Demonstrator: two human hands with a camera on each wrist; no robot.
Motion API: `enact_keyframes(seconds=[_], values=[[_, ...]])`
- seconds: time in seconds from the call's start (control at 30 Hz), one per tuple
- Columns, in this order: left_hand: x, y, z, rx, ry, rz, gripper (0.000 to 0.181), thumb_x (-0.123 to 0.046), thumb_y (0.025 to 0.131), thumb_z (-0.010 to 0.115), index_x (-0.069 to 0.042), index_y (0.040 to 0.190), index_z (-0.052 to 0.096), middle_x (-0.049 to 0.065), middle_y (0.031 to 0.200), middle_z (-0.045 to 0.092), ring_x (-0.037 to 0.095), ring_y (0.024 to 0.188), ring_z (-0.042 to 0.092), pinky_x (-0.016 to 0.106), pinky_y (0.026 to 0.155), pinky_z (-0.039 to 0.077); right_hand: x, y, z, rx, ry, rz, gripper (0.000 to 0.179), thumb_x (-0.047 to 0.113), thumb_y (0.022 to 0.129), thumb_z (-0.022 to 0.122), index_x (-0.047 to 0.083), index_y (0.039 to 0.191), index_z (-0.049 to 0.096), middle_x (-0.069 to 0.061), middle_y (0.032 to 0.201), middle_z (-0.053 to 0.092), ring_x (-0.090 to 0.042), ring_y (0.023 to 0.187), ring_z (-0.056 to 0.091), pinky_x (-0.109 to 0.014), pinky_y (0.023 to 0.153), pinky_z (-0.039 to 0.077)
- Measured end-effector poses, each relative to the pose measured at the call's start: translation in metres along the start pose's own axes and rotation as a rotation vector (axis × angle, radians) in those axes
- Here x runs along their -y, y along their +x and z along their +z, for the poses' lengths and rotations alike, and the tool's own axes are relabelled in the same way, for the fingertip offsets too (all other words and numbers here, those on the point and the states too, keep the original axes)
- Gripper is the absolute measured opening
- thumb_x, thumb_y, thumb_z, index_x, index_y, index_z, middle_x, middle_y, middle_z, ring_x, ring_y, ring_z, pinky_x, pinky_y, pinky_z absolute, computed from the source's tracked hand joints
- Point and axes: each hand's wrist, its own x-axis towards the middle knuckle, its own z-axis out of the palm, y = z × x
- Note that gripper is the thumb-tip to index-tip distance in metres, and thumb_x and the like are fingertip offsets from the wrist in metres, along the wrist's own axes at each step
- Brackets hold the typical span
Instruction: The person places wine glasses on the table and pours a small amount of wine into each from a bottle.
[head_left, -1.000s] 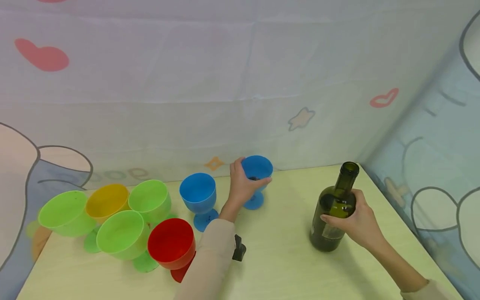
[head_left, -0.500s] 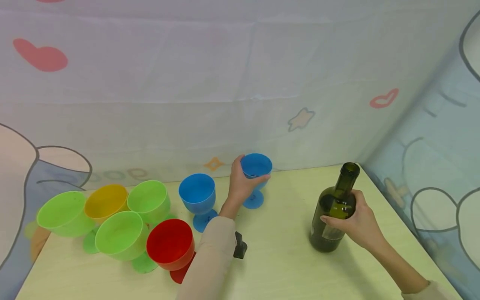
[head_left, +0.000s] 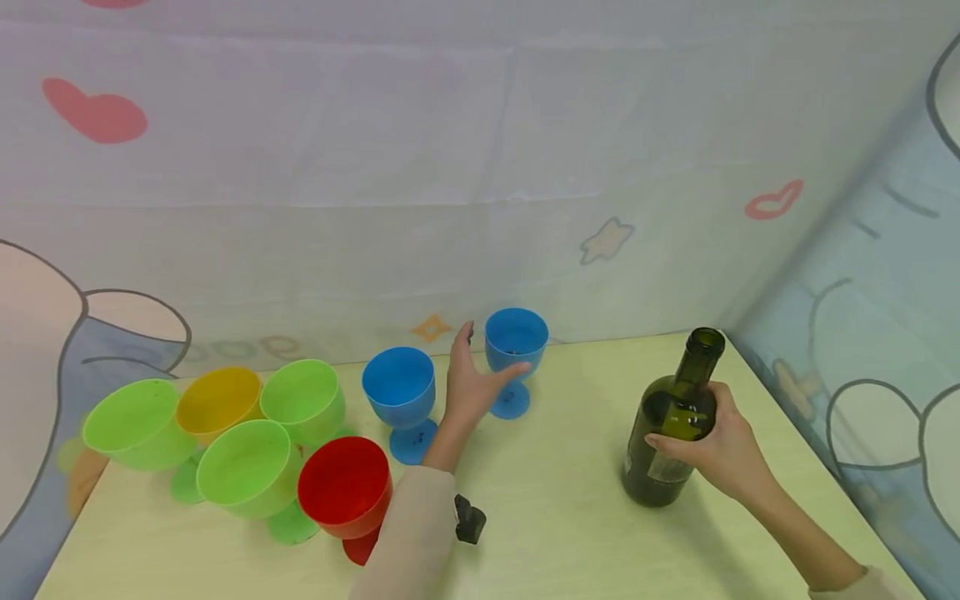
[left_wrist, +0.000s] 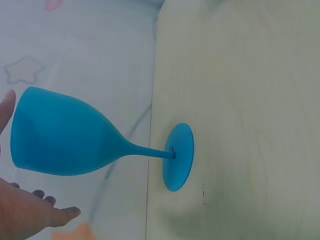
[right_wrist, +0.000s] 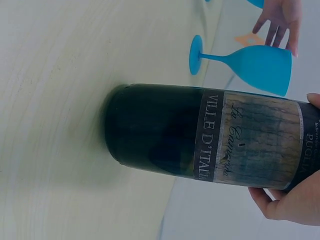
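Observation:
My left hand is spread beside a blue goblet at the back of the table, its thumb overlapping the bowl in the head view. In the left wrist view a gap shows between the fingers and the blue goblet, which stands upright on its round foot. My right hand grips a dark green wine bottle around its upper body. The bottle stands upright on the table, its label facing the right wrist camera.
Left of my arm stand a second blue goblet, a red goblet, a yellow goblet and several green goblets. A cloth backdrop rises behind the table. A black wrist device sits at my left sleeve.
My left hand has let go of the blue goblet and drawn back to the left, its fingers opening. The goblet stays in place. My right hand still grips the wine bottle.

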Motion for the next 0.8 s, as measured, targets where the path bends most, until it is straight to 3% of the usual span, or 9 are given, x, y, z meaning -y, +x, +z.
enact_keyframes(seconds=[0.23, 0.47, 0.8], values=[[0.005, -0.022, -0.006, -0.042, 0.024, 0.028, 0.087, -0.032, 0.075, 0.075, -0.008, 0.142, 0.025, 0.013, 0.145, 0.027, 0.033, 0.132, 0.024, 0.055, 0.101, 0.026, 0.0, 0.0, -0.001, -0.004, -0.004, -0.011, 0.081, 0.027, 0.071, 0.079, -0.005, 0.125, 0.028, -0.023, 0.106, 0.053, -0.033, 0.089, 0.055, -0.039, 0.069, 0.044], [0.001, -0.047, -0.011, -0.025, 0.048, 0.145, 0.087, -0.031, 0.074, 0.076, -0.004, 0.141, 0.026, 0.016, 0.144, 0.027, 0.035, 0.131, 0.024, 0.057, 0.099, 0.027, 0.001, 0.0, -0.001, 0.008, 0.009, -0.023, 0.081, 0.027, 0.072, 0.078, -0.005, 0.126, 0.026, -0.024, 0.106, 0.053, -0.033, 0.089, 0.055, -0.038, 0.068, 0.045], [-0.019, -0.078, -0.028, 0.055, 0.041, 0.099, 0.083, -0.032, 0.076, 0.074, -0.013, 0.142, 0.028, 0.007, 0.145, 0.028, 0.03, 0.133, 0.023, 0.058, 0.096, 0.032, 0.0, 0.0, -0.001, 0.013, 0.019, -0.011, 0.081, 0.026, 0.072, 0.078, -0.005, 0.126, 0.026, -0.025, 0.106, 0.053, -0.034, 0.089, 0.055, -0.037, 0.066, 0.046]])
